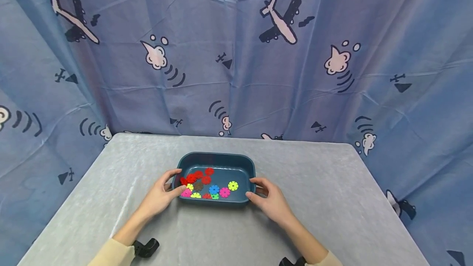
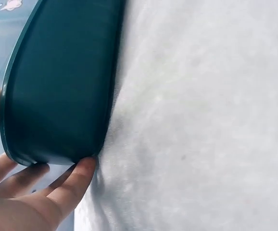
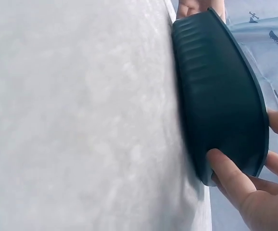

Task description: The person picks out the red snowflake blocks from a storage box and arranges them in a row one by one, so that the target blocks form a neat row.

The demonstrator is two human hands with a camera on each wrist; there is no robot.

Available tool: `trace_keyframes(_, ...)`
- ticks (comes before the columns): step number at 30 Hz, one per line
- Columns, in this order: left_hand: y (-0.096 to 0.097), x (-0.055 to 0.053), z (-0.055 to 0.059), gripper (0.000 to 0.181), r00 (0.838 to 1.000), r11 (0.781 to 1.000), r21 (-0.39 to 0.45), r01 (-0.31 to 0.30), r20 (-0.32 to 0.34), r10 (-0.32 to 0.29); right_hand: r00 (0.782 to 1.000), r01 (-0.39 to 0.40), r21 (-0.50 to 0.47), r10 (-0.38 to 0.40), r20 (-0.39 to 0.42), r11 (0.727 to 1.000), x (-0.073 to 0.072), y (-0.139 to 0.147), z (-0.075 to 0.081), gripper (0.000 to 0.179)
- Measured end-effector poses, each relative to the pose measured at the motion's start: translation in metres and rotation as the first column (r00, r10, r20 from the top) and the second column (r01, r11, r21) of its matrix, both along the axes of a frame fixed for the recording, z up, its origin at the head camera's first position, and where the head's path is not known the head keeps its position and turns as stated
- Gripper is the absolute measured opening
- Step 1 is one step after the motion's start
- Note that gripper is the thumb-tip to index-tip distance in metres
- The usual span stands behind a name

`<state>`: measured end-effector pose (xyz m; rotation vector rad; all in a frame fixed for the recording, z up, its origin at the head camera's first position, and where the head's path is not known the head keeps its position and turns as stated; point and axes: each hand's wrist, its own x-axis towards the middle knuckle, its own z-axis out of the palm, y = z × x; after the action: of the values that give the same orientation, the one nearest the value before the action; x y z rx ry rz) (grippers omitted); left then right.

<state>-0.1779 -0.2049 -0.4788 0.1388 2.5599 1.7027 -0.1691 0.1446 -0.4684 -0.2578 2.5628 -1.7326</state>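
Observation:
A dark teal plastic tub (image 1: 236, 174) with rounded corners sits on the cloth-covered table. My left hand (image 1: 159, 196) grips its left end, the thumb over the rim and the fingers against the outer wall. At the opposite end, my right hand (image 1: 272, 203) holds the rim the same way. Both wrist views show fingers pressed to the outside of the tub (image 2: 62, 86). Inside lie several notched flat plastic discs: red ones (image 1: 206, 180) at the left, a brown one (image 1: 198, 186), a blue one (image 1: 214, 189), a pink one (image 1: 224, 192) and a yellow one (image 1: 233, 186).
Pale grey cloth (image 1: 318, 184) covers the table around the tub. A blue curtain (image 1: 207, 106) printed with airplanes hangs behind the table's far edge and along both sides. Black wrist mounts (image 1: 147, 248) show at the cuffs of both pale yellow sleeves.

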Motion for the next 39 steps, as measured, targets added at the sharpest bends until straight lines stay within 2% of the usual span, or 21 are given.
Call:
trace_keyframes(4,0.002,0.002,-0.004,0.059,1.000,1.000,-0.008,0.005,-0.008,-0.005,1.000,-0.007,0.002,0.007,0.019,1.000,0.001,0.004,-0.002,0.046)
trace_keyframes(9,0.004,0.002,-0.007,0.060,1.000,0.999,-0.036,0.014,0.000,-0.014,1.000,0.008,0.095,-0.009,0.013,0.995,0.002,0.012,0.004,0.047)
trace_keyframes(15,0.004,0.001,-0.004,0.060,1.000,0.997,-0.066,0.028,-0.004,-0.029,0.994,0.030,0.233,-0.005,-0.107,0.972,-0.003,0.020,0.026,0.042)
trace_keyframes(20,0.004,-0.001,-0.003,0.060,1.000,0.996,-0.092,0.023,0.012,-0.022,0.982,0.015,0.288,0.040,-0.186,0.958,-0.010,0.016,0.045,0.033)
trace_keyframes(24,0.003,-0.005,-0.003,0.060,1.000,0.992,-0.122,0.019,0.021,-0.017,0.981,-0.032,0.274,0.083,-0.176,0.961,-0.016,0.005,0.055,0.028)
trace_keyframes(29,0.001,-0.011,-0.001,0.059,0.999,0.990,-0.134,0.033,0.041,-0.027,0.977,-0.114,0.241,0.152,-0.146,0.964,-0.024,-0.014,0.058,0.025)
trace_keyframes(34,-0.001,-0.013,0.001,0.059,0.998,0.989,-0.136,0.048,0.050,-0.042,0.966,-0.197,0.222,0.228,-0.121,0.955,-0.034,-0.031,0.054,0.022)
trace_keyframes(39,-0.005,-0.013,-0.001,0.059,0.996,0.992,-0.105,0.064,0.062,-0.058,0.944,-0.288,0.208,0.314,-0.104,0.935,-0.044,-0.045,0.046,0.020)
